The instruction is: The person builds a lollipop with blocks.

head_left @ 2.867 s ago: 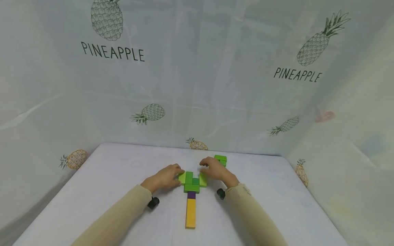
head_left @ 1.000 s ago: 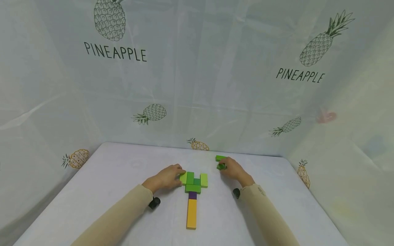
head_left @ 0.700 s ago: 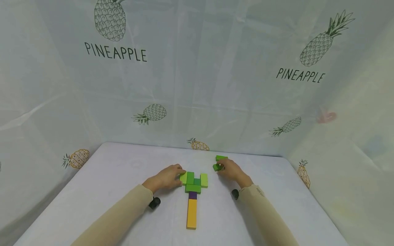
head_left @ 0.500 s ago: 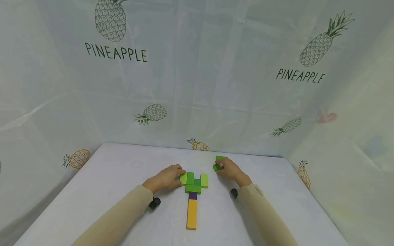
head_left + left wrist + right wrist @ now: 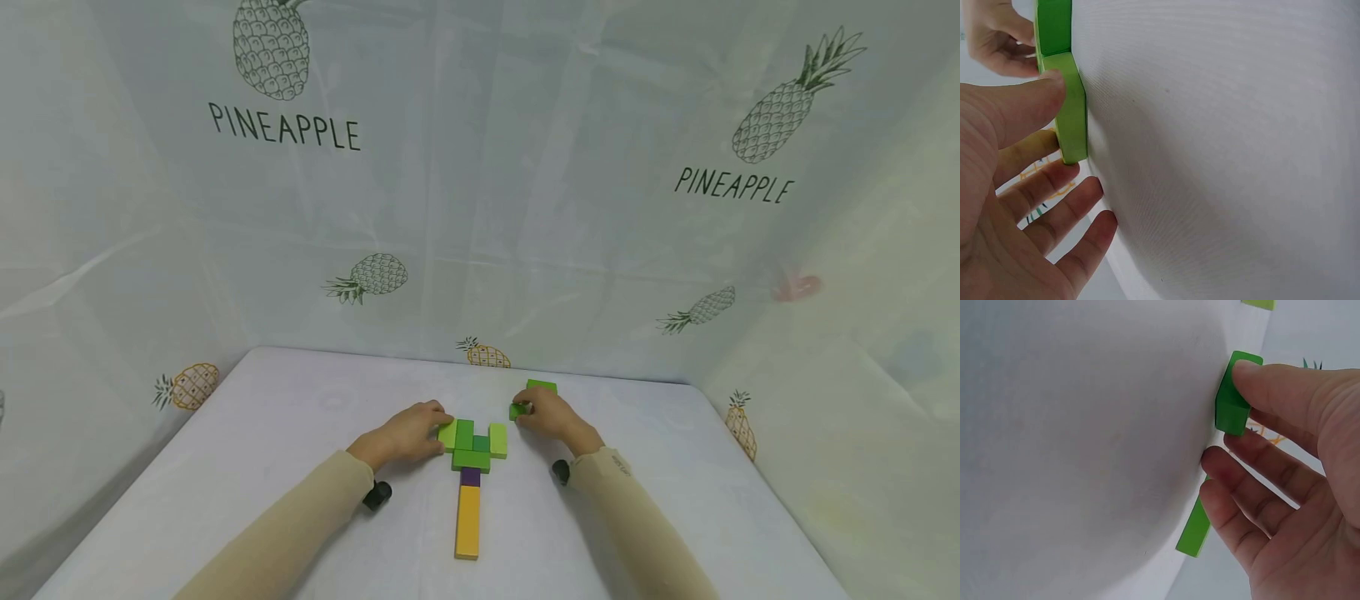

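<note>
My left hand [image 5: 405,433] holds a light green block [image 5: 447,437] at the left side of a flat block figure; in the left wrist view its thumb and fingertips lie along the block's edges. Between thumb and fingers, my right hand [image 5: 553,415] pinches a green block [image 5: 1232,403], right of and slightly behind the figure. The figure also has an upright green block [image 5: 464,433], a small darker green block [image 5: 481,443], a crosswise green block [image 5: 471,461], a second light green block [image 5: 498,442], a purple block [image 5: 470,477] and a long yellow block [image 5: 467,523] pointing toward me.
One more green block [image 5: 542,386] lies behind my right hand, near the back of the white-covered table [image 5: 330,392]. A pale curtain [image 5: 480,208] printed with pineapples hangs behind and along both sides.
My right hand leaves the second light green block, goes right to the loose green blocks, takes one and carries it back left toward the figure. My left hand stays on its light green block.
</note>
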Action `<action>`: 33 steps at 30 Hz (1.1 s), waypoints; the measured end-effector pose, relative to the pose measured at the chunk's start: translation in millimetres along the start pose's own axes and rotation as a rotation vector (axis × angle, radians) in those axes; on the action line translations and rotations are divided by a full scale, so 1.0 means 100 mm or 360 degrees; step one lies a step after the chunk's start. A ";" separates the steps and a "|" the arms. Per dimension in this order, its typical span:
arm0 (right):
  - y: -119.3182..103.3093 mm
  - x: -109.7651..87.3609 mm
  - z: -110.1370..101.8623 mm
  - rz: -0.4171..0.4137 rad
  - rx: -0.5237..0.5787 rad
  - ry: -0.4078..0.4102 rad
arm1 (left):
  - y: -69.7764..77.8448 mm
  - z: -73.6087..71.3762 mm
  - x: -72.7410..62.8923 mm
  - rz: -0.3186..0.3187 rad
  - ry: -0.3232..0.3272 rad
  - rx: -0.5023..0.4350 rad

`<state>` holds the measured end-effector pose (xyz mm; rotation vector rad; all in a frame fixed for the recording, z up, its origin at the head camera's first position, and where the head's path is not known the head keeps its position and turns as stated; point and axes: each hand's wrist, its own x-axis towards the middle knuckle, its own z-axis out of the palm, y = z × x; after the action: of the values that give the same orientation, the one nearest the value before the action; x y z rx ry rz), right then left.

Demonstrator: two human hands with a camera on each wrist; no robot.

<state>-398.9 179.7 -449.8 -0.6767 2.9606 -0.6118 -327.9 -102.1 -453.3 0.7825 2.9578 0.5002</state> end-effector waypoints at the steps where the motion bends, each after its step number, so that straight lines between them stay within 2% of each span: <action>1: -0.01 0.00 0.00 -0.0001 0.0000 0.0002 | 0.01 -0.01 0.00 0.0000 -0.0001 -0.0004; 10: -0.06 0.00 0.00 -0.0034 -0.0008 -0.0007 | 0.02 0.00 -0.01 -0.0020 -0.0014 -0.0013; 18: -0.20 0.02 0.02 -0.0179 0.0024 0.0050 | 0.03 -0.02 -0.02 -0.0011 0.0001 -0.0027; 26: -0.38 0.00 0.02 -0.0307 0.0104 -0.0018 | 0.04 -0.04 -0.02 -0.0009 -0.0004 -0.0052; 33: -0.46 0.01 0.07 -0.0337 0.0135 -0.0062 | 0.01 -0.01 0.00 -0.0012 0.0001 -0.0034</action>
<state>-379.7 138.7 -438.4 -0.9899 2.8302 -0.7239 -327.5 -102.3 -451.8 0.7693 2.9498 0.5308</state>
